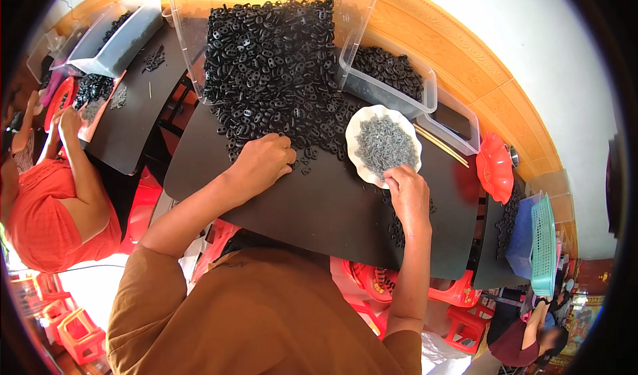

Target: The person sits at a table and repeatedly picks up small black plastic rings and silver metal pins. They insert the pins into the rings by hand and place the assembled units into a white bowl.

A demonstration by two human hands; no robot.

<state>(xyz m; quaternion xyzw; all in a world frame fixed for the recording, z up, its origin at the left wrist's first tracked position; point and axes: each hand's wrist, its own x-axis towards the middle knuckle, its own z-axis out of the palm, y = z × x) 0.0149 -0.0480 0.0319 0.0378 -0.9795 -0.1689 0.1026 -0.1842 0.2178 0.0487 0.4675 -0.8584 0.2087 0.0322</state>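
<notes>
Nearest, the right hand pinches at the white dish of grey bits, while the left hand, curled, rakes the black parts; a nudged rim could spill the dish.

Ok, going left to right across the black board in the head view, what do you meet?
Left hand on the heap of black parts → white scalloped plate of small grey pieces → right hand → wooden sticks → red dish.

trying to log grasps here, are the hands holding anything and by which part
It cannot be told. The left hand rests knuckles-up on the edge of the black parts pile; the right hand reaches the rim of the white dish of grey pieces. Fingertips are hidden.
</notes>
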